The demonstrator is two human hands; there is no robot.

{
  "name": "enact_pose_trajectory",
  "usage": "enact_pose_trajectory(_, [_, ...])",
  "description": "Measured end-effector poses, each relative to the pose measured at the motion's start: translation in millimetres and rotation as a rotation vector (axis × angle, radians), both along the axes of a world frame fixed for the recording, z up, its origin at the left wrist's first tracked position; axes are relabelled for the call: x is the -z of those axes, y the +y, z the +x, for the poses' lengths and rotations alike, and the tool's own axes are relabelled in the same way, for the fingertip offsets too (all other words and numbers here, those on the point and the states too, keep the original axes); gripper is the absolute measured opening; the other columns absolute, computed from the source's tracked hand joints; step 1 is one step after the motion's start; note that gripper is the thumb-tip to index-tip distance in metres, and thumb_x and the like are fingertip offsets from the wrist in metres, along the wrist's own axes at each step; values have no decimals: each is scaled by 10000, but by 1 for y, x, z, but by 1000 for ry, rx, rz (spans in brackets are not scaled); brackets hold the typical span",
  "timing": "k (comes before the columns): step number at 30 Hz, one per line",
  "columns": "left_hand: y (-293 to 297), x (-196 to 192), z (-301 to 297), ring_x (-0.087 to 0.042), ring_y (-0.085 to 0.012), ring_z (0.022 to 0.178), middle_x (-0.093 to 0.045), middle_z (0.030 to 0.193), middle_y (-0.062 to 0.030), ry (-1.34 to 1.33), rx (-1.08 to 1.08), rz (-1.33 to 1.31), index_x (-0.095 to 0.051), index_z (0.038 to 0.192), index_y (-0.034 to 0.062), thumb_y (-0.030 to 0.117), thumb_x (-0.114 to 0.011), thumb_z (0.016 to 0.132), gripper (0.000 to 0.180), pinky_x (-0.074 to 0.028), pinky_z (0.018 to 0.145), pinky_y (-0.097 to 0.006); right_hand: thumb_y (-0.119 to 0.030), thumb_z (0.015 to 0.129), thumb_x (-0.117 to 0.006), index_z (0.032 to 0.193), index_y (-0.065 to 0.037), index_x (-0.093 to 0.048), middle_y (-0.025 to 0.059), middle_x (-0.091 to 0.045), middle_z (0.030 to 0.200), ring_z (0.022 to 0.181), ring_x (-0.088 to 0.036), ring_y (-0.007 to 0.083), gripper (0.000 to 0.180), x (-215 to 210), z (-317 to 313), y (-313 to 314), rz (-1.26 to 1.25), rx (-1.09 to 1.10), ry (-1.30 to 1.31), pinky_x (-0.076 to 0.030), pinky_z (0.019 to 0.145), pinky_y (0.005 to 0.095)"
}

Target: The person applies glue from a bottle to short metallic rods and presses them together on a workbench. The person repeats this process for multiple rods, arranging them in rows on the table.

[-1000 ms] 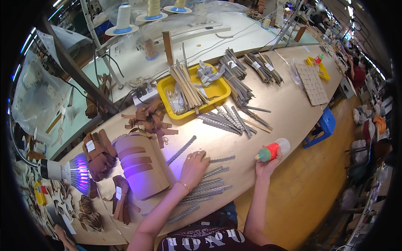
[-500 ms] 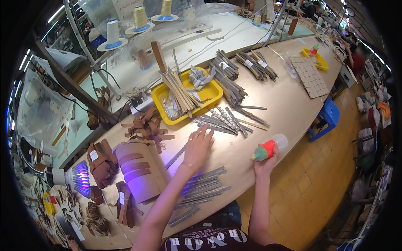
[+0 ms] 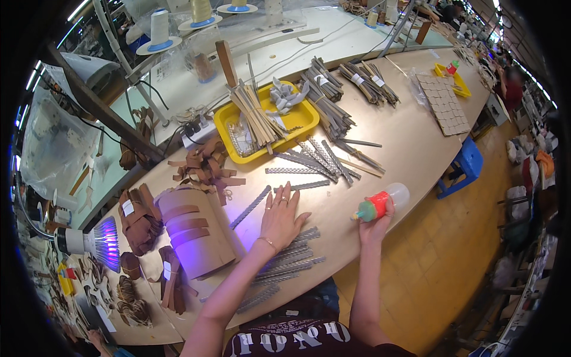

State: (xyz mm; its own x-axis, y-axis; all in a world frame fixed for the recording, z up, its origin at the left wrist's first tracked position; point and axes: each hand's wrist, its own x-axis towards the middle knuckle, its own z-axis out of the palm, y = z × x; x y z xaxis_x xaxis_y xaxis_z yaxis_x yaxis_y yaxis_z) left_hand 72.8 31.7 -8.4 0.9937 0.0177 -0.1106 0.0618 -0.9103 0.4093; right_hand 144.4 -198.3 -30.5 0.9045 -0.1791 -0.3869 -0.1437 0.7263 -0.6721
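Observation:
My left hand lies palm down on the table with its fingers stretched out and nothing gripped. Its fingertips are close to a grey braided strip; whether they touch it I cannot tell. Left of the fingers lies another single braided strip. A row of grey braided strips is spread beside my wrist, partly hidden by the forearm. More silvery braided strips lie beyond the hand. My right hand holds a squeeze bottle, red and clear with a green cap, tilted with its nozzle toward the left.
A yellow tray holds thin sticks and grey scraps. Bundled strips lie right of it. Brown strips lie across a curved tan form at left, by a lit purple lamp. A blue stool stands past the table's right edge.
My left hand has drawn back toward me, uncovering braided strips around its fingertips. My right hand still holds the bottle, its nozzle slightly further left. The whole view has shifted a little.

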Motion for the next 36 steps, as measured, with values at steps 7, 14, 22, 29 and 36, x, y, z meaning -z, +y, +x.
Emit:
enact_pose_trajectory(7, [-12, -12, -59, -218, -395, 1459, -250, 1573, -213, 69, 29, -29, -270, 1510, 11, 448, -519, 959, 747, -165, 1188, -521, -248, 865, -734, 1223, -34, -499, 70, -593, 1043, 883, -623, 180, 478, 7, -8, 29, -635, 161, -193, -540, 802, 353])
enact_pose_trajectory(14, [-18, -6, -69, -207, -387, 1466, -227, 1587, -201, 50, -49, -66, -256, 1511, -10, 486, -513, 954, 789, -165, 1189, -521, -234, 781, -834, 1020, 10, -627, 100, -673, 936, 823, -649, 214, 399, -31, -24, 58, -1039, -47, -447, -517, 802, 350])
enact_pose_trajectory(22, [-17, -7, -69, -211, -375, 1468, -225, 1591, -192, 67, -59, -93, -263, 1508, -11, 484, -530, 946, 795, -169, 1193, -505, -228, 796, -819, 933, 0, -678, 120, -704, 861, 770, -683, 237, 300, -35, -23, 78, -1189, -12, -458, -530, 761, 352])
enact_pose_trajectory(29, [2, -12, -73, -206, -378, 1467, -156, 1596, -228, 21, -107, -315, -285, 1493, -23, 388, -598, 935, 761, -183, 1194, -491, -194, 814, -797, 894, -15, -698, 94, -712, 827, 753, -689, 216, 219, -33, -35, 96, -1166, -88, -452, -531, 731, 338])
enact_pose_trajectory(36, [21, -8, -88, -197, -373, 1468, -124, 1597, -237, -24, -141, -175, -324, 1469, -33, 359, -601, 938, 717, -183, 1194, -492, -187, 819, -793, 893, -21, -702, 88, -714, 815, 735, -690, 206, 204, -40, -44, 113, -1201, -145, -555, -534, 709, 328])
